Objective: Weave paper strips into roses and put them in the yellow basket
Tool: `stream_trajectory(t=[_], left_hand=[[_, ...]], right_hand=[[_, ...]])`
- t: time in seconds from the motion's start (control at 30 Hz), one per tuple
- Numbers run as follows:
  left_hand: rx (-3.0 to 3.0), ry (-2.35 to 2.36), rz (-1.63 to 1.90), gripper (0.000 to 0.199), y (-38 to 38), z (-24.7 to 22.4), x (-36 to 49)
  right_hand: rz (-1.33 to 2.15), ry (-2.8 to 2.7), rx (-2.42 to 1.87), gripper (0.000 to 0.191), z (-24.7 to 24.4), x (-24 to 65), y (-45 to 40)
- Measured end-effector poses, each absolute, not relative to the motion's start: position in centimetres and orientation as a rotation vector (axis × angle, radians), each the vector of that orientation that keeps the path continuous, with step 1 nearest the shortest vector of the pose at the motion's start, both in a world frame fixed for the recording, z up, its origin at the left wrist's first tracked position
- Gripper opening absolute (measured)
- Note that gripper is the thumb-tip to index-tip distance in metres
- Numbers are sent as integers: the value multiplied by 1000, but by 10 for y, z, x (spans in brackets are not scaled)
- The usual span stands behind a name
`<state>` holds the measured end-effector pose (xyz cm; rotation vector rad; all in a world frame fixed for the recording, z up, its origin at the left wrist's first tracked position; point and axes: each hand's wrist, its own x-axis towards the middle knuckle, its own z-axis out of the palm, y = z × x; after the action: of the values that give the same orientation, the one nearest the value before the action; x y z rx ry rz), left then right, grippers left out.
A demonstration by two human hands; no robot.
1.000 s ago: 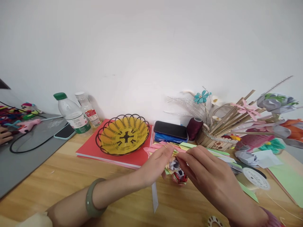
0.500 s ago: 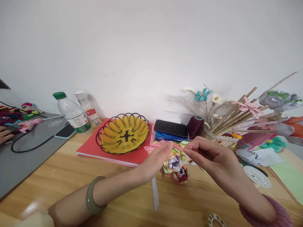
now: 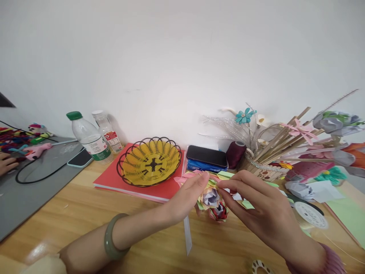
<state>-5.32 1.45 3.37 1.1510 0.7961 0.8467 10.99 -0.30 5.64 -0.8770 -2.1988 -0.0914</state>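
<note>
Two hands meet at one paper flower with a lavender centre, which I see in front of the red folder, held in my left hand, the thumb over its upper side and the other fingers mostly hidden beneath. My right hand has its thumb and forefinger nipped on the flower's right edge; half a second ago those fingertips were a little off to the right, and the petals showed more fully than they do now. My left hand has barely moved. Just below the flower sits a red flower; I cannot tell whether the two are joined. My right hand blocks part of the green paper strips behind it, while the thread spool beyond shows more of its side than before. A white paper strip sticks out below my left hand. The yellow woven basket rests on the folder, and a black phone lies on a blue packet beside a dark purple thread cone. Far left, another person's hand rests near a pink tool.
</note>
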Motion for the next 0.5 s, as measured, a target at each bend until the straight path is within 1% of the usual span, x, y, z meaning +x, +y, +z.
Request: stream_trajectory(t=[0.17,0.33,0.5], left_hand=[[1259,866,817,59,13,35,-53],[1347,888,799,56,12,37,-55],[1365,882,806,55,11,36,-54]], right_hand=[[-52,-2205,-875,16,57,109,-2],[-18,-2219,-883,14,57,108,-2],[-78,-2234,-898,10,54,109,-4]])
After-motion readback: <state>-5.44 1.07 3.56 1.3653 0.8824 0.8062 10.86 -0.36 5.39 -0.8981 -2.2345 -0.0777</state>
